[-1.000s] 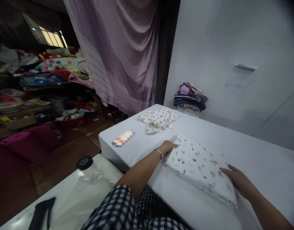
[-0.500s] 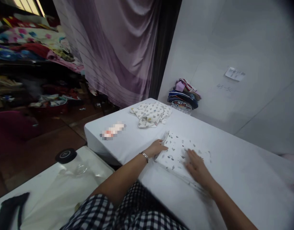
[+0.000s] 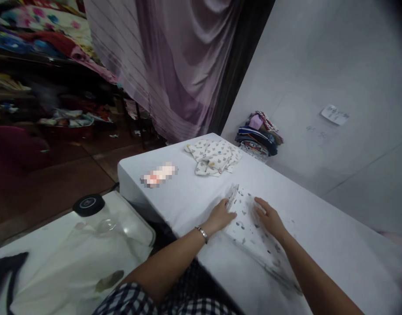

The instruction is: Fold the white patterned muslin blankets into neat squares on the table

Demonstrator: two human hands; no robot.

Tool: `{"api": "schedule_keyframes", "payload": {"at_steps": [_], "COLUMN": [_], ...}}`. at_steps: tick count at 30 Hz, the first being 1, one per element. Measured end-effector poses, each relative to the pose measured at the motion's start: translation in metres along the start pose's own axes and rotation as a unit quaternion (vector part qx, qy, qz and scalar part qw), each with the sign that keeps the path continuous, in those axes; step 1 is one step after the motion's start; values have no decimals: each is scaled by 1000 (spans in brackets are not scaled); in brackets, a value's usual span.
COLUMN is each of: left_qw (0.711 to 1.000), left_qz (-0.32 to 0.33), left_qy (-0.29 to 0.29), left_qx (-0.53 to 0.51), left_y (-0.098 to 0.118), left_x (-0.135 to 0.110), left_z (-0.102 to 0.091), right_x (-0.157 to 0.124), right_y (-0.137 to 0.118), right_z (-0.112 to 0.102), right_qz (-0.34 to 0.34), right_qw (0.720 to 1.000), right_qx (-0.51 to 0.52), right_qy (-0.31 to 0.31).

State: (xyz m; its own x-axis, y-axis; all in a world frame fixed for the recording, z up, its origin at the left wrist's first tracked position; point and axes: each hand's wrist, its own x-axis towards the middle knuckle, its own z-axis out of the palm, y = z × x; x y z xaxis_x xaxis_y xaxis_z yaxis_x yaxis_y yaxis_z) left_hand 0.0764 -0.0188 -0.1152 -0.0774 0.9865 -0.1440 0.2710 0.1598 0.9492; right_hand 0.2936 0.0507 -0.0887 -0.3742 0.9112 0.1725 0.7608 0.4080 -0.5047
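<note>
A folded white cloth (image 3: 249,228) with small grey printed motifs lies on the white-covered table (image 3: 332,227) in front of me. Its layered left edge is held by my left hand (image 3: 219,216), thumb on top and fingers around the fold; a silver bracelet sits on that wrist. Over the upper right part of the cloth is my right hand (image 3: 269,218), open with fingers somewhat spread, touching or just above it. Behind both hands rests a loosely crumpled cream garment (image 3: 215,156) with grey and yellow print.
A blurred-out flat item (image 3: 159,175) lies near the table's left edge. Folded clothes (image 3: 258,135) are stacked by the wall. To the left, a white surface (image 3: 59,227) bears a black round object (image 3: 88,204) and a pale plastic sheet. A purple curtain (image 3: 187,65) hangs behind.
My right hand has shifted on the folded cloth, its fingers now less flat. The left hand keeps hold of the edge. The view has tilted slightly.
</note>
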Motion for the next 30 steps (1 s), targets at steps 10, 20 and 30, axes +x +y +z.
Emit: {"api": "schedule_keyframes", "payload": {"at_steps": [10,20,30], "left_qw": [997,997,994], "left_qz": [69,78,108], "left_qy": [27,-11,-7], "left_qx": [8,-4,5], "left_y": [-6,-10,-16], "left_x": [-10,-8,-9], "left_z": [-2,-2,2], "right_x": [119,132,134], "right_y": [-15,-28,-29], "right_z": [17,12,5], "right_qz": [72,101,108], "right_qw": [992,975,950], "right_qx": [-1,58,146], "right_qy": [-99,-190,-255]}}
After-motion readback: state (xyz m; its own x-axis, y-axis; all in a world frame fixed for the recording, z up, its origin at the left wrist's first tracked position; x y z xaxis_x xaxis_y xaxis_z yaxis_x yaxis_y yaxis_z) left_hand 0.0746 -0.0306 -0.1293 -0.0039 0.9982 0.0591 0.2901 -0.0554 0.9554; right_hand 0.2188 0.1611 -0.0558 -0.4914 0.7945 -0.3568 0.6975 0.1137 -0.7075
